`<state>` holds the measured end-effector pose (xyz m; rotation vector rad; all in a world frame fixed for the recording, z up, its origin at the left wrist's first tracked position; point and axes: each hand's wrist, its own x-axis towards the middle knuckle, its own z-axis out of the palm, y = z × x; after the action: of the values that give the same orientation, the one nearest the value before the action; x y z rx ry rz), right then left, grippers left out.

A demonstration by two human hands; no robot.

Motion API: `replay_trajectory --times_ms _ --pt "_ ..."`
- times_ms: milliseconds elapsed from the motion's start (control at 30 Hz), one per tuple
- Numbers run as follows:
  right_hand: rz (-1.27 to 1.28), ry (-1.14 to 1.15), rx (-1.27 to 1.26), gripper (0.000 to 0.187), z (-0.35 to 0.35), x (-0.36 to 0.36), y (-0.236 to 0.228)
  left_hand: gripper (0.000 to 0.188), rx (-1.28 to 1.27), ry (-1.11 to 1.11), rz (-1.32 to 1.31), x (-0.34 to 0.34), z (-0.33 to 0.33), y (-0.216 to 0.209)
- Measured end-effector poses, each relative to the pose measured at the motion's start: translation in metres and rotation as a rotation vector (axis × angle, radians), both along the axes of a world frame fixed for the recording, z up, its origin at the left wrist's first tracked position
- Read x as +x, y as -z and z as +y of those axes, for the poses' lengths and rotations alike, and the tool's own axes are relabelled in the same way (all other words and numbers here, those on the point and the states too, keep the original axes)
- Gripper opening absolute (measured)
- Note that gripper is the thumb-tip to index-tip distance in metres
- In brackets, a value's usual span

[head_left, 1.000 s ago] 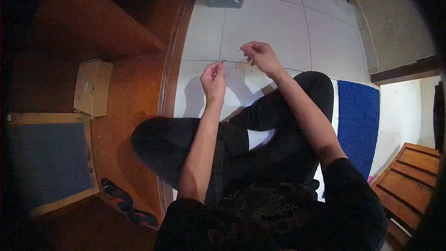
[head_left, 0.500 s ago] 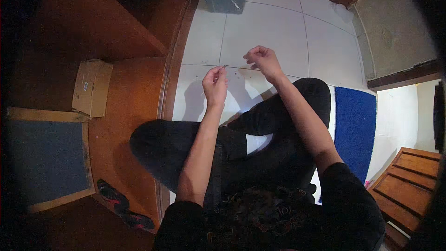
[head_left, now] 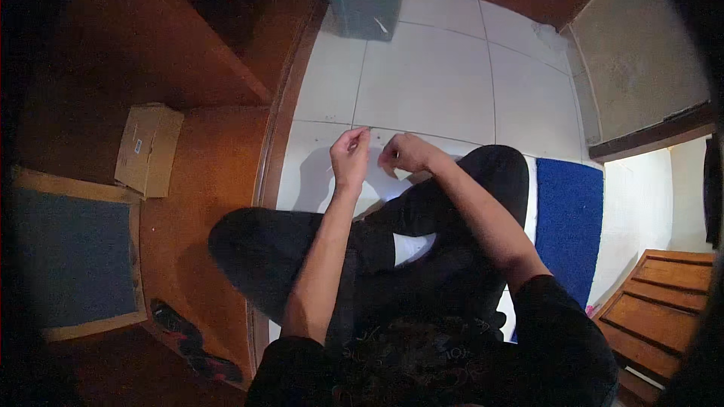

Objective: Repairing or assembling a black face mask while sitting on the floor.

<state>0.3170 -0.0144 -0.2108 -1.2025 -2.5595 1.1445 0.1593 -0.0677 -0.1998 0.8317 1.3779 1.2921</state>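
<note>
Above the tiled floor (head_left: 422, 68), my left hand (head_left: 350, 157) is pinched at the fingertips; a tiny dark thing seems to stick out at the tips, too small to name. Close by on its right is my right hand (head_left: 406, 154), bent at the wrist with curled fingers pointing down and left. Whatever its fingers may hold is hidden. A narrow gap separates the two hands. A few small dark specks lie on the tiles near the fingertips. My crossed legs in black trousers (head_left: 271, 245) are just below the hands.
A grey-green block or post (head_left: 366, 0) stands on the tiles ahead. On the left are wooden shelving with a cardboard box (head_left: 151, 152) and dark sandals (head_left: 196, 347). To my right lie a blue mat (head_left: 569, 218) and a slatted wooden piece (head_left: 660, 309).
My right hand has moved left and down, closer to the left hand, and its wrist has bent. My left hand keeps its pinch. The whole view has shifted slightly.
</note>
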Motion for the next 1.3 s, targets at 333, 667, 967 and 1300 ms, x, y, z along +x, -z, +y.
replay_trajectory --times_ms 333,667,967,1300 --pt "0.059 0.169 -0.026 0.015 0.004 0.001 -0.018 0.021 0.014 -0.019 -0.044 0.003 0.000 0.000" --pt "-0.228 -0.146 -0.305 0.015 -0.004 -0.010 0.015 0.018 0.220 -0.192 0.064 -0.005 0.009 0.014" --pt "0.244 0.235 0.163 0.019 0.109 -0.030 -0.154 0.016 0.220 -0.346 0.105 0.006 -0.020 -0.019" --pt "0.343 0.281 0.263 0.043 0.121 -0.028 -0.112 0.015 0.163 -0.250 -0.022 0.007 -0.013 -0.017"
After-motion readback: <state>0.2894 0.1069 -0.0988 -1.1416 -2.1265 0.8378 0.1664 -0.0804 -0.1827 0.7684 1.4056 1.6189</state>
